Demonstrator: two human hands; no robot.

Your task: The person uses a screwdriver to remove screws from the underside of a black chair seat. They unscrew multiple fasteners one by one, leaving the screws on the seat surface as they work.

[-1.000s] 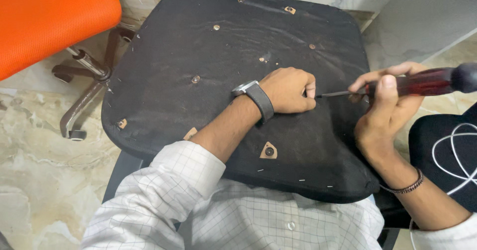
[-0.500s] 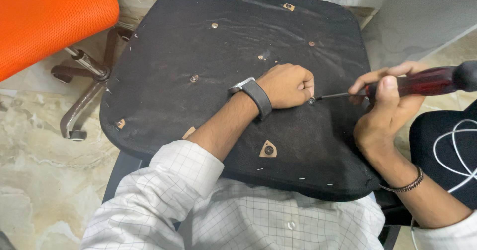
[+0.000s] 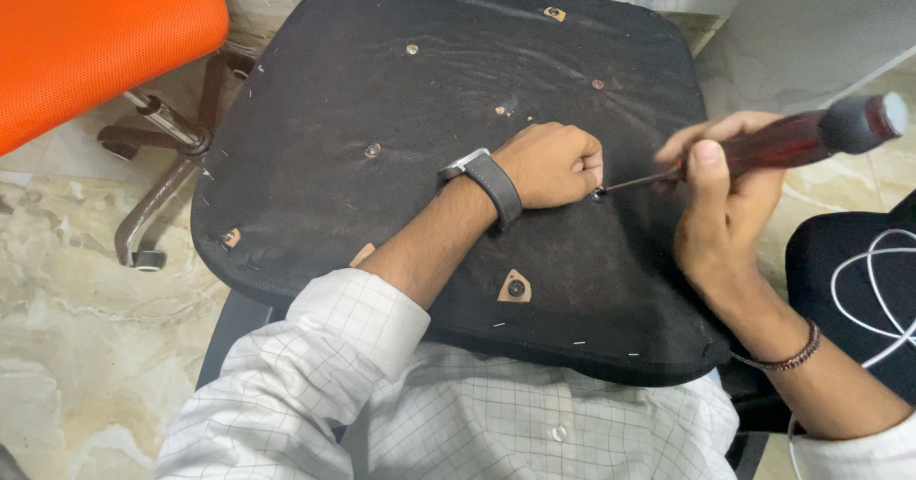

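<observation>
A black upholstered chair seat (image 3: 382, 203) lies upside down in front of me, with several screw holes and metal inserts in its underside. My left hand (image 3: 551, 165), a grey watch on its wrist, rests on the seat in a fist, its fingertips right beside a small screw (image 3: 597, 194). My right hand (image 3: 718, 203) grips a screwdriver (image 3: 792, 138) with a dark red handle and black cap. The thin shaft slants down to the left and its tip sits on the screw.
An orange office chair (image 3: 95, 31) with a metal wheeled base (image 3: 157, 170) stands at the left on the marble floor (image 3: 76, 346). A black object with a white cable (image 3: 863, 289) lies at the right, beside my right forearm.
The screwdriver's handle end has lifted and swung inward, so the shaft slants more steeply onto the screw. My left hand shifted slightly, uncovering the screw beside its fingers.
</observation>
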